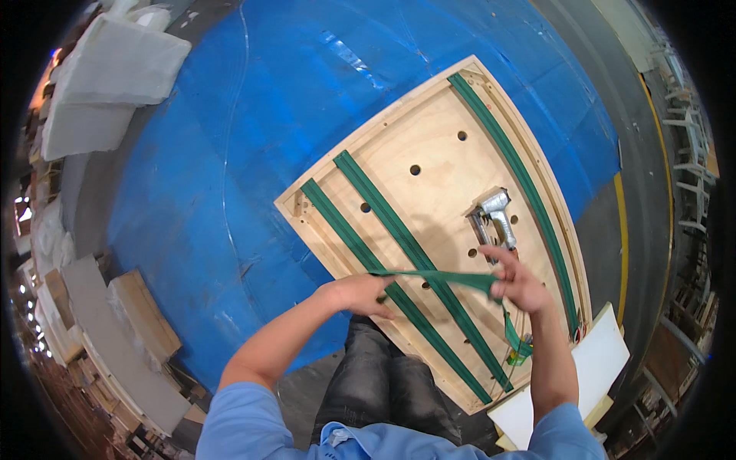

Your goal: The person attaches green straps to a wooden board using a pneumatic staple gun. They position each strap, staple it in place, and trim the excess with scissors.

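A loose green webbing strap (441,275) stretches between my two hands above a wooden frame panel (406,203). My left hand (357,294), near the panel's close left edge, grips one end of the stretch. My right hand (524,287) is closed around the other part with its index finger stretched out, and a tail of strap hangs below it. Three green straps lie along the panel: an outer left strap (345,234), one beside it (391,222), and a right strap (512,157). A silver staple gun (494,208) lies on the panel just beyond my right hand.
Blue sheeting (284,100) covers the floor under the panel. A white board (594,368) is at the near right. Foam-like white blocks (115,77) stand at the far left, and a cardboard box (144,314) at the left. White chair frames (690,165) line the right.
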Motion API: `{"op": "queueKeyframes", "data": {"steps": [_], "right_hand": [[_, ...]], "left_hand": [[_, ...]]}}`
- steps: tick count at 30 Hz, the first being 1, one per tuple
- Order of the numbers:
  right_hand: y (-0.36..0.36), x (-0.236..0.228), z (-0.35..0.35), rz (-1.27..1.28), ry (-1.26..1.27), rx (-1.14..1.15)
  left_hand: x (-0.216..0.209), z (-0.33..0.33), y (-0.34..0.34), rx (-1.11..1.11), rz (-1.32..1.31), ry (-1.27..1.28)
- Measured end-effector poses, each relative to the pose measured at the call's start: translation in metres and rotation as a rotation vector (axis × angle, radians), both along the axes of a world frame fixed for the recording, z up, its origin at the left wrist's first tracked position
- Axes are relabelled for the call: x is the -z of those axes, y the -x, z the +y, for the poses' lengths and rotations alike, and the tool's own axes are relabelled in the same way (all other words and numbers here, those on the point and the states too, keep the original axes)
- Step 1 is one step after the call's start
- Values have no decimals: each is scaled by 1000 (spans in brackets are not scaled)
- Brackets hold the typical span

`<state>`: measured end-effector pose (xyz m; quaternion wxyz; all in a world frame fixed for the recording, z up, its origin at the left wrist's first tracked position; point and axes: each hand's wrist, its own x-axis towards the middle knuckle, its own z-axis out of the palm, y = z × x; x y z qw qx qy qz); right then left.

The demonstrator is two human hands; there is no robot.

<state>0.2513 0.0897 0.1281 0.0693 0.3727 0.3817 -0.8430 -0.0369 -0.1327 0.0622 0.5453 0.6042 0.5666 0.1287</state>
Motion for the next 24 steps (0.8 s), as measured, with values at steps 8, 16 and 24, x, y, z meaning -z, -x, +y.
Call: {"op": "queueKeyframes", "data": {"steps": [8,16,24], "right_hand": [[-28,-10,-85,-396,-317,-272],[13,65,-9,-298,-709,-205],[197,65,43,-109,-377,-39]], "left_hand": [[7,71,2,-1463,-1449,148],[4,111,-14,-1505,-1194,189],[16,111,-47,-1476,-918,286]]}}
